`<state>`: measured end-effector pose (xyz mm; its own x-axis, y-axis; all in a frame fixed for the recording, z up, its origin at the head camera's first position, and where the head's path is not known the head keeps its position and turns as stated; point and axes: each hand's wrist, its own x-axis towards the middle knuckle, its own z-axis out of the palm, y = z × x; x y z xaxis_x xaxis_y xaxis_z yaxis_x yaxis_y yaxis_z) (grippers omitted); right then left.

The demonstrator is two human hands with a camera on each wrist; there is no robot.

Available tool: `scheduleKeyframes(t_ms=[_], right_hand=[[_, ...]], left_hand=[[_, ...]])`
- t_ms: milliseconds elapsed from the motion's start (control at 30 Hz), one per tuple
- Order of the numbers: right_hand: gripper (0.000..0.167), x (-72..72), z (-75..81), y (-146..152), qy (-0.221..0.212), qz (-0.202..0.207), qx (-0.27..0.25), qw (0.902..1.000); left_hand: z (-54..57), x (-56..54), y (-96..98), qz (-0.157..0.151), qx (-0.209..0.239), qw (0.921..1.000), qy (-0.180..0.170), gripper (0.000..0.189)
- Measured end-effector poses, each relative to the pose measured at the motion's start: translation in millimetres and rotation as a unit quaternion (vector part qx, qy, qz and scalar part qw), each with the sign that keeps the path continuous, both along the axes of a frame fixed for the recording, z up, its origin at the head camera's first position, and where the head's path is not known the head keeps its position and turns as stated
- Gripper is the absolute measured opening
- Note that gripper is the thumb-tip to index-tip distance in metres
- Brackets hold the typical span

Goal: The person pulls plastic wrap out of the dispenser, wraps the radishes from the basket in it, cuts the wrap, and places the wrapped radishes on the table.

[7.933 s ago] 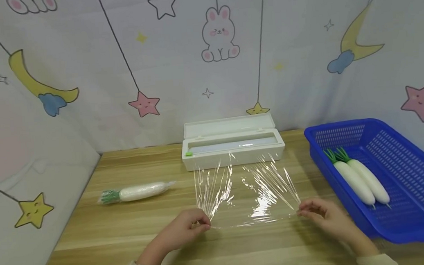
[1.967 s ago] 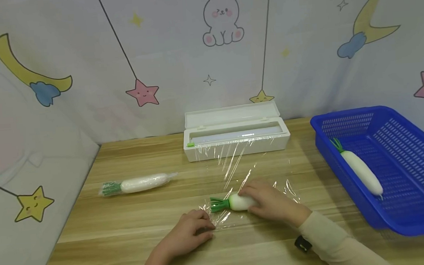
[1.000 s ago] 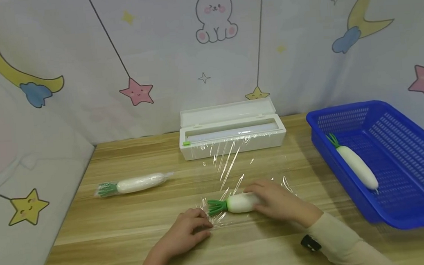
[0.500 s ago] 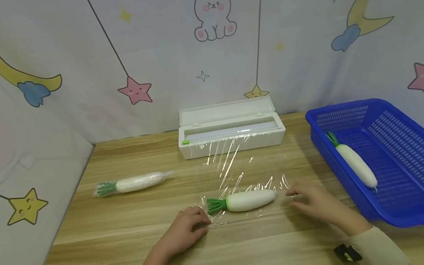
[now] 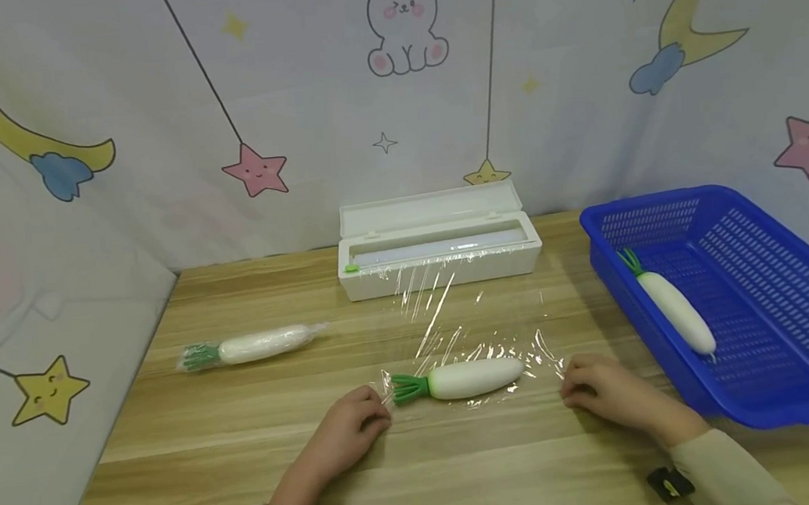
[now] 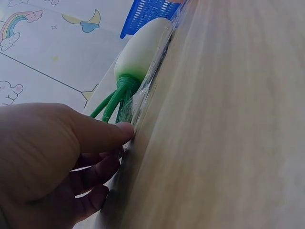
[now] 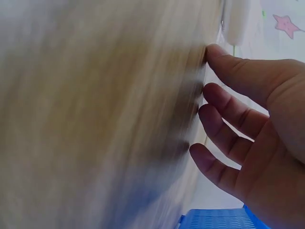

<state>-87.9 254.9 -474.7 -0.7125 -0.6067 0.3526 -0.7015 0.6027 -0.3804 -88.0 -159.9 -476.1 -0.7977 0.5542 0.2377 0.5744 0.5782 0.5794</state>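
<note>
A white radish (image 5: 477,378) with green stalks lies crosswise on a sheet of clear plastic wrap (image 5: 452,323). This sheet stretches forward from a white wrap dispenser (image 5: 441,269) whose lid stands up. Beside the stalks, my left hand (image 5: 350,432) pinches the film's near left corner; in the left wrist view its thumb meets the film edge close to the stalks (image 6: 116,98). My right hand (image 5: 615,394) is at the near right corner, off the radish's tip. There the right wrist view shows the film running to the thumb tip (image 7: 217,51), the forefinger hidden behind it.
At left lies another radish (image 5: 263,345) wrapped in film. A blue plastic basket (image 5: 760,407) on the right holds one unwrapped radish (image 5: 676,313). Behind the wooden table (image 5: 462,475) hangs a patterned cloth (image 5: 337,93).
One radish went from the basket onto the film. My right hand then let go of it, moved right and took the film's corner. The left hand stays at the left corner.
</note>
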Motion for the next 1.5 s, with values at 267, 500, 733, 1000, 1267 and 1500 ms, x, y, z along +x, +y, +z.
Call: scheduleKeyframes(t_ms=[267,500,733,1000,1267,1500], right_hand=[[0.02,-1.0,4.1,0.9,0.015,-0.03,-0.002,0.9994],[0.013,-6.0,20.4,1.6,-0.044,-0.072,-0.024,0.9961],[0.001,-14.2,32.4,0.6,-0.086,-0.099,-0.042,0.9905],[0.008,-25.0,30.8,-4.3,-0.158,-0.139,-0.053,0.9762],[0.012,-43.2,30.0,-9.3,-0.189,-0.151,-0.068,0.9679],[0.011,-54.5,19.3,-10.7,-0.196,-0.141,-0.068,0.968]], left_hand=[[0.1,-3.2,-1.6,0.003,0.012,0.9997,0.02,0.005],[1.9,-5.4,-5.5,0.011,0.059,0.9972,0.045,0.003],[0.9,-13.1,-6.5,0.025,0.097,0.9945,0.029,0.005],[3.6,-21.9,-4.8,0.078,0.108,0.9901,-0.044,0.007],[7.6,-38.4,1.8,0.141,0.128,0.9765,-0.101,0.008],[4.0,-51.3,3.7,0.172,0.139,0.9677,-0.12,0.008]])
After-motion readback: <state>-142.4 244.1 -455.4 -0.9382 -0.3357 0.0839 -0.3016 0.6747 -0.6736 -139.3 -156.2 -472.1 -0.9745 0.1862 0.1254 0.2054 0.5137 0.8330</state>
